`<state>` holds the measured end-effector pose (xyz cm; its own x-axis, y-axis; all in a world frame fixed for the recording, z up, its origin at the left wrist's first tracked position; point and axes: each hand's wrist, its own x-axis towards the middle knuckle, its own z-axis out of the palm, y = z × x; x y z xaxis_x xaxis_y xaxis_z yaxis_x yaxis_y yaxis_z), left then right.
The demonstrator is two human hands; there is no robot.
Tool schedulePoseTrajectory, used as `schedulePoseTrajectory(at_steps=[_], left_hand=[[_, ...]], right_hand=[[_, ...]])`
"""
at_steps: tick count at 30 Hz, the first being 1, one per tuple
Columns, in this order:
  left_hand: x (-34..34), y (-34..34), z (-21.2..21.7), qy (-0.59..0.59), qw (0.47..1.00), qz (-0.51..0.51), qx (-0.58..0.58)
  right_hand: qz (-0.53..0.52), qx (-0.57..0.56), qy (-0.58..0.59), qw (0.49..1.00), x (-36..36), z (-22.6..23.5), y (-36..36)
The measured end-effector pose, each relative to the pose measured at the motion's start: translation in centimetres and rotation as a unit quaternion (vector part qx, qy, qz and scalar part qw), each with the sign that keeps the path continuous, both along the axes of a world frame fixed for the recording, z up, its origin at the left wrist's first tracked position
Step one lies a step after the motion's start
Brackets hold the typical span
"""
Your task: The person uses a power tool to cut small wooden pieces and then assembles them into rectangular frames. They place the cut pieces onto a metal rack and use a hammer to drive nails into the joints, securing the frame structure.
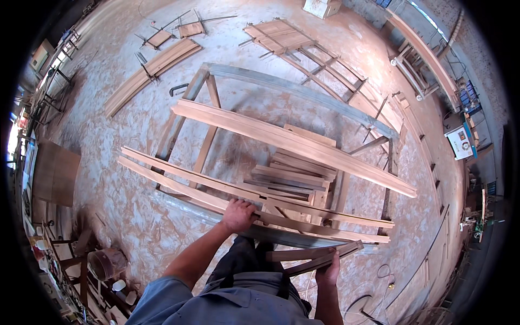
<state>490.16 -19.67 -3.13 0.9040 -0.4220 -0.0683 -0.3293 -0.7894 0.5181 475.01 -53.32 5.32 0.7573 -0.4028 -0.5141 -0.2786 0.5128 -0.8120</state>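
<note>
Left hand [238, 214] has its fingers clamped on the near long plank [179, 184] lying across the metal frame [303, 92]. Right hand [327, 272] has its fingers closed around short wood strips [314, 257] beyond the frame's near edge.

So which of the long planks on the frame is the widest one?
The widest is the pale board lying alone across the middle of the metal frame. The strips under the left hand are far thinner.

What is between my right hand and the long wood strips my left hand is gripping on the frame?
Only the metal frame rail. The right hand holds short curved pieces just below it; the left hand grips the long strips above.
</note>
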Motion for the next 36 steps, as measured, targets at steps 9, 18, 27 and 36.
schedulePoseTrajectory(at_steps=[9, 18, 27, 36], left_hand=[[-0.4, -0.4, -0.6, -0.008, 0.999, 0.034, 0.017], [0.0, -0.8, -0.8, 0.057, 0.996, 0.065, 0.030], [-0.9, -1.7, -0.7, -0.025, 0.994, 0.107, 0.028], [-2.0, -3.4, -1.1, -0.030, 0.977, 0.178, 0.115]], right_hand=[[0.002, 0.022, 0.000, 1.000, -1.4, 0.1, -1.8], [-0.024, 0.040, -0.028, 0.999, -2.8, -0.3, -5.4], [-0.017, 0.065, -0.047, 0.997, -3.1, -0.1, -8.7], [-0.054, 0.098, -0.044, 0.993, -3.7, -1.5, -10.7]])
